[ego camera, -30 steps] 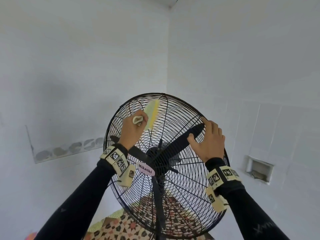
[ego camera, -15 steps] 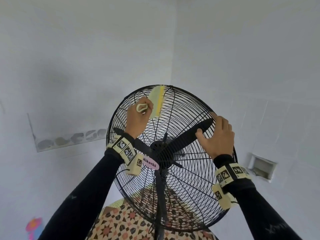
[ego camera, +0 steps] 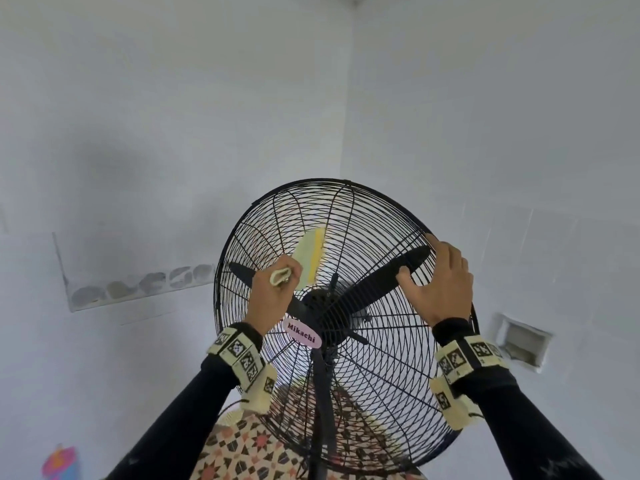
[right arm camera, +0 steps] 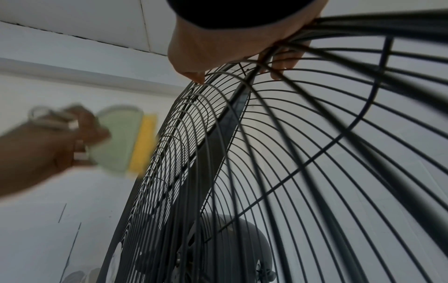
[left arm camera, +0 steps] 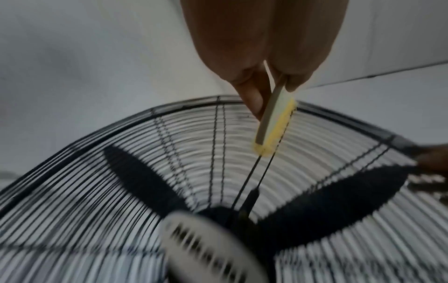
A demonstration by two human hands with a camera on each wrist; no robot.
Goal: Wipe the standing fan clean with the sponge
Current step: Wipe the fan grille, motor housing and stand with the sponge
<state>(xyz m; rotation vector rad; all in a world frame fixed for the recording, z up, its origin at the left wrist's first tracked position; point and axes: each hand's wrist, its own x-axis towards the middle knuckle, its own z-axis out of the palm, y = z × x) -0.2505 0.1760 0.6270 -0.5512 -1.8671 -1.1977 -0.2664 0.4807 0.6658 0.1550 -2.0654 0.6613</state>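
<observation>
Against fan grille [ego camera: 381, 393], sponge [ego camera: 309, 258]; right hand [ego camera: 440, 285] at rim.

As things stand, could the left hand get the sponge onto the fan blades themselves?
Probably not. The left hand holds the sponge against the front grille, and the blades sit behind its closely spaced wires.

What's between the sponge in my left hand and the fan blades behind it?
The front wire grille stands in the way. The left hand holds the sponge with its yellow side against the grille's wires, upper left of the hub; the black blades sit behind the grille, so the sponge reaches only the wires.
</observation>
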